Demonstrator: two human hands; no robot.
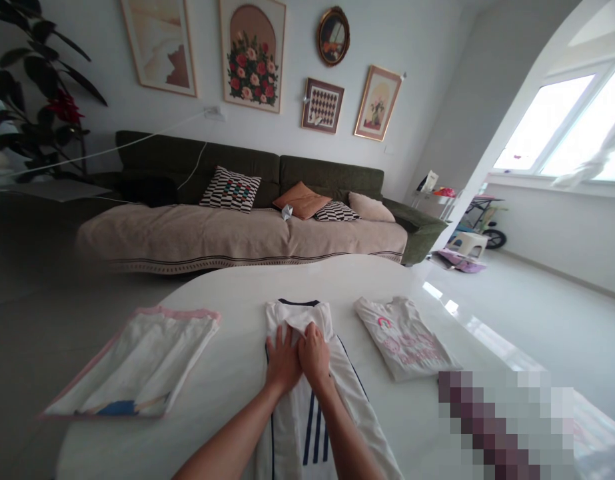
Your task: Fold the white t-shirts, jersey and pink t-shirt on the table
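A white shirt (354,400) with a dark neckline, dark side piping and three dark stripes lies lengthwise on the white table, its sides folded inward. My left hand (284,363) rests flat on its upper part, fingers spread. Right beside it, my right hand (314,357) is closed with curled fingers on the fabric, which bunches up just below the neckline. To the right lies a folded white T-shirt (407,340) with a pink print. On the left is a white cloth piece (142,360) with pink edging and a blue patch, hanging partly past the table's edge.
The rounded glossy table (227,283) fills the foreground. Behind it stands a green sofa (332,175) with a beige cover (237,233) and several cushions. A pixelated patch (504,427) hides the lower right. A white stool (470,243) stands farther right on the floor.
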